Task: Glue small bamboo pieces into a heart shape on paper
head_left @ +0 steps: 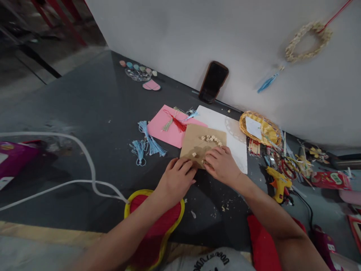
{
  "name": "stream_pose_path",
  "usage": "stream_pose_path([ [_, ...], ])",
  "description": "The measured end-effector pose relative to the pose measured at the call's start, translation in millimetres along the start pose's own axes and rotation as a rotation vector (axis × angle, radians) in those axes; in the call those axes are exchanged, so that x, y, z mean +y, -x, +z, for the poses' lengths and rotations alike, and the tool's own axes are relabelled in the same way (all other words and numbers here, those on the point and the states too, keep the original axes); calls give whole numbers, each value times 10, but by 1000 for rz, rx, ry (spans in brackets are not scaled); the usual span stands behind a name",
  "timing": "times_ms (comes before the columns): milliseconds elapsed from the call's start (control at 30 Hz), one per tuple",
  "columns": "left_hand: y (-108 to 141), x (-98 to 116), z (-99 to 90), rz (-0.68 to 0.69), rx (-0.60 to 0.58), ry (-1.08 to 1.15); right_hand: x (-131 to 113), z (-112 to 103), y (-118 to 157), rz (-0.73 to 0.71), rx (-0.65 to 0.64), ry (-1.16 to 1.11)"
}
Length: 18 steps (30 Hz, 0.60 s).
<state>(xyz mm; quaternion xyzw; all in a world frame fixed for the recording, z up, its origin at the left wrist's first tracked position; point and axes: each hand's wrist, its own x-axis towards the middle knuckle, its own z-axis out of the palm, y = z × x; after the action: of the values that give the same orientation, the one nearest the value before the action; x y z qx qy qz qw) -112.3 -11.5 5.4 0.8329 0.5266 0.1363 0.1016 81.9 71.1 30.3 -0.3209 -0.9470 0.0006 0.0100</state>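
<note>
A brown card (188, 141) lies in front of me, with a curved strand of small beige pieces (211, 138) on it. My right hand (224, 165) is over the right side of this strand, fingers curled onto it and covering part of it. At the card's lower left corner, my left hand (179, 178) has its fingers bent over the edge, with the thumb tucked below. One loose beige piece (194, 154) rests on the card between the hands. Under the card are a pink sheet (158, 126) and a white sheet (239, 154).
Blue tassels (150, 141) and a red tassel (179, 123) lie to the left. A phone (213, 81) leans on the wall. To the right are a wicker basket (272, 131) and a yellow glue gun (279, 184). A white cord (87, 150) crosses the table's left side.
</note>
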Motion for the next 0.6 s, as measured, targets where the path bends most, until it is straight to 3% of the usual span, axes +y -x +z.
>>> stream_pose_path([
  [600,8,2,-14,15,25,0,32,-65,38,7,10,-36],
])
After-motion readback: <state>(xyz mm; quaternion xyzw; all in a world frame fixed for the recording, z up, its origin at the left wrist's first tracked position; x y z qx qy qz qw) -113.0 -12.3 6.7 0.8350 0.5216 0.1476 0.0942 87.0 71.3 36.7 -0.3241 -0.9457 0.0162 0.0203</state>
